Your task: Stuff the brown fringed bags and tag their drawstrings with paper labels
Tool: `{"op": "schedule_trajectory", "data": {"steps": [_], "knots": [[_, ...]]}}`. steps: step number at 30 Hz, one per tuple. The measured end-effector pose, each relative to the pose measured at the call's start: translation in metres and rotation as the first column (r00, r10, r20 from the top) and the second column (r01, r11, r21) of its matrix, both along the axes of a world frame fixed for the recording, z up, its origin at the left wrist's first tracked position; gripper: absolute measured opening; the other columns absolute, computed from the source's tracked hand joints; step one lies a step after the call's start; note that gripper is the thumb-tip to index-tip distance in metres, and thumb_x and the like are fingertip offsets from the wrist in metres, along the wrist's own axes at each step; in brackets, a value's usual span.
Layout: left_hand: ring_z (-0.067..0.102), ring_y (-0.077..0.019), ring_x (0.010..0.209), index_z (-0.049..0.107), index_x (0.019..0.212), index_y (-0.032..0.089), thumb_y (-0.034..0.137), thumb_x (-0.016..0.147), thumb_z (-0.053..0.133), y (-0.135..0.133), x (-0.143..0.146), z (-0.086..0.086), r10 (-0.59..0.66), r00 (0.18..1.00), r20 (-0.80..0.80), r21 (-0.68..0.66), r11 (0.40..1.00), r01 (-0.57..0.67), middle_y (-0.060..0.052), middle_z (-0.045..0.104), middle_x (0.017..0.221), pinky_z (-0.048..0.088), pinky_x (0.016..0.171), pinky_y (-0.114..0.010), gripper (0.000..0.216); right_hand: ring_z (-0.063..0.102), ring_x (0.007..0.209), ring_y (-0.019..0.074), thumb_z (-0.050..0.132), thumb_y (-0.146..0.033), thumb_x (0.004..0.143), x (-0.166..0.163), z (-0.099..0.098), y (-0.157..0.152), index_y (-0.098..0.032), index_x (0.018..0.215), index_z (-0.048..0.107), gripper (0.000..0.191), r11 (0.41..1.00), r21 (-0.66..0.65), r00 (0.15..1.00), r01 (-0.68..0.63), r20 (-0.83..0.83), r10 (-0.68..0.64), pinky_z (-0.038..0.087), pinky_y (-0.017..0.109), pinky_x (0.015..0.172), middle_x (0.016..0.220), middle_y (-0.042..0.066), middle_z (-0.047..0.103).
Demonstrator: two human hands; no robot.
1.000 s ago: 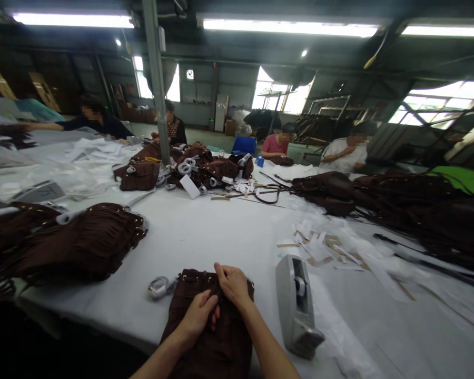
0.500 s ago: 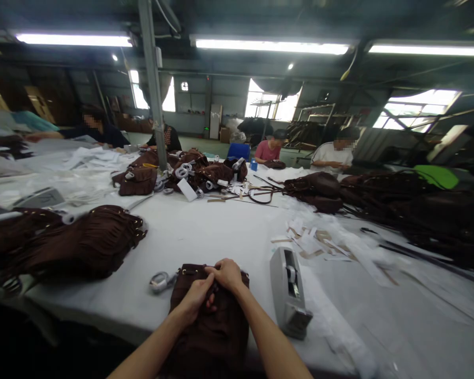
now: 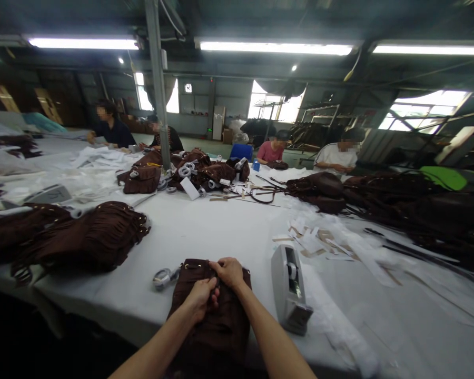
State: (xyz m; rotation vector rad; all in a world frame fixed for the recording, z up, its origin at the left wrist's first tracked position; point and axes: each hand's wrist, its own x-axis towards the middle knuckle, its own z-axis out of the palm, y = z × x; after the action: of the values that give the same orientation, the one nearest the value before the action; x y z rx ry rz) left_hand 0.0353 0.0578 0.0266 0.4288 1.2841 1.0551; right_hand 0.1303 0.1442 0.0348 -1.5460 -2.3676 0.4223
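Note:
A dark brown suede bag (image 3: 211, 321) lies at the near edge of the white table (image 3: 221, 231), right in front of me. My left hand (image 3: 200, 296) is closed and grips the bag's material near the top. My right hand (image 3: 229, 270) is also closed, pinching the bag's upper edge by the small metal studs. The two hands touch each other over the bag. A grey metal clasp wrapped in plastic (image 3: 163, 277) sits just left of the bag.
A grey tape dispenser (image 3: 289, 290) stands right of my hands. A heap of brown fringed bags (image 3: 79, 237) lies to the left, more bags (image 3: 398, 202) to the right and far centre. Paper scraps (image 3: 319, 239) are scattered about. Several people sit at the table's far side.
My hands have slid a little up the bag toward its top edge and stay closed on it. The view has shifted slightly; a person at the far left has sat up.

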Motion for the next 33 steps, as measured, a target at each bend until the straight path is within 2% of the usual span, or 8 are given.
{"op": "schedule_trajectory", "data": {"steps": [3, 6, 11, 14, 19, 24, 27, 33], "knots": [[0.034, -0.0037, 0.034, 0.049, 0.069, 0.016, 0.041, 0.078, 0.063, -0.002, 0.002, -0.001, 0.005, 0.999, -0.037, 0.021, 1.000, -0.004, 0.006, 0.047, 0.049, 0.024, 0.037, -0.016, 0.030, 0.059, 0.056, 0.0128, 0.032, -0.057, 0.092, 0.001, 0.004, 0.006, -0.018, 0.068, 0.073, 0.060, 0.999, -0.048, 1.000, -0.013, 0.007, 0.013, 0.030, 0.023, 0.049, 0.063, 0.005, 0.070], [0.032, -0.0039, 0.034, 0.049, 0.067, 0.016, 0.043, 0.075, 0.064, -0.005, 0.005, -0.001, 0.013, 0.997, -0.070, 0.052, 0.999, -0.009, 0.007, 0.045, 0.047, 0.019, 0.036, -0.017, 0.032, 0.057, 0.051, 0.0128, 0.023, -0.061, 0.092, 0.001, 0.011, 0.009, -0.017, 0.065, 0.072, 0.071, 0.996, -0.086, 0.999, -0.024, 0.024, 0.026, 0.029, 0.023, 0.046, 0.058, 0.006, 0.067], [0.040, -0.0063, 0.038, 0.048, 0.066, 0.016, 0.039, 0.078, 0.059, -0.008, 0.008, 0.002, 0.027, 0.994, -0.106, 0.077, 0.997, -0.019, 0.005, 0.050, 0.049, 0.028, 0.039, -0.018, 0.028, 0.059, 0.055, 0.0160, 0.058, -0.073, 0.066, 0.000, 0.017, 0.004, -0.019, 0.065, 0.073, 0.056, 0.995, -0.073, 0.997, -0.064, 0.046, 0.068, 0.030, 0.024, 0.047, 0.060, 0.005, 0.068], [0.039, -0.0062, 0.036, 0.051, 0.069, 0.015, 0.035, 0.080, 0.057, -0.008, 0.007, 0.005, 0.012, 0.995, -0.097, 0.050, 0.999, -0.007, 0.005, 0.050, 0.049, 0.028, 0.038, -0.018, 0.024, 0.058, 0.056, 0.0150, 0.057, -0.066, 0.073, 0.002, 0.014, 0.000, -0.020, 0.066, 0.073, 0.050, 0.998, -0.043, 0.998, -0.056, 0.035, 0.057, 0.029, 0.024, 0.047, 0.062, 0.005, 0.070], [0.022, -0.0035, 0.031, 0.048, 0.070, 0.016, 0.032, 0.087, 0.049, -0.007, 0.008, 0.011, -0.013, 1.000, -0.009, -0.049, 0.999, 0.012, 0.009, 0.037, 0.044, 0.012, 0.035, -0.017, 0.023, 0.055, 0.053, 0.0119, 0.053, -0.057, 0.081, 0.003, 0.005, -0.003, -0.021, 0.065, 0.072, 0.044, 0.999, 0.001, 0.999, -0.043, 0.009, 0.043, 0.027, 0.024, 0.048, 0.061, 0.002, 0.070], [0.022, -0.0024, 0.032, 0.043, 0.071, 0.017, 0.026, 0.092, 0.038, -0.007, 0.016, 0.016, 0.012, 0.992, 0.128, -0.123, 0.992, 0.004, 0.008, 0.037, 0.051, 0.017, 0.036, -0.016, 0.024, 0.054, 0.054, 0.0111, 0.053, -0.053, 0.082, 0.002, -0.001, -0.006, -0.020, 0.062, 0.071, 0.042, 0.999, 0.045, 1.000, -0.022, 0.005, 0.022, 0.024, 0.024, 0.048, 0.061, 0.001, 0.069], [0.022, -0.0021, 0.033, 0.041, 0.073, 0.018, 0.026, 0.094, 0.034, -0.010, 0.019, 0.013, 0.043, 0.989, 0.140, -0.115, 0.993, -0.027, 0.008, 0.037, 0.052, 0.017, 0.037, -0.016, 0.024, 0.053, 0.053, 0.0113, 0.051, -0.053, 0.084, 0.002, -0.005, -0.007, -0.020, 0.061, 0.070, 0.045, 0.998, 0.059, 1.000, -0.004, 0.009, 0.004, 0.023, 0.025, 0.047, 0.060, 0.002, 0.069], [0.020, -0.0023, 0.032, 0.044, 0.075, 0.019, 0.045, 0.081, 0.057, -0.023, 0.016, 0.003, 0.040, 0.996, 0.079, -0.029, 0.999, -0.038, 0.011, 0.034, 0.046, 0.008, 0.038, -0.018, 0.029, 0.054, 0.052, 0.0124, 0.048, -0.056, 0.085, 0.001, -0.012, -0.009, -0.021, 0.061, 0.069, 0.048, 0.996, 0.086, 1.000, 0.024, 0.010, -0.024, 0.023, 0.026, 0.049, 0.060, 0.003, 0.069]]}}
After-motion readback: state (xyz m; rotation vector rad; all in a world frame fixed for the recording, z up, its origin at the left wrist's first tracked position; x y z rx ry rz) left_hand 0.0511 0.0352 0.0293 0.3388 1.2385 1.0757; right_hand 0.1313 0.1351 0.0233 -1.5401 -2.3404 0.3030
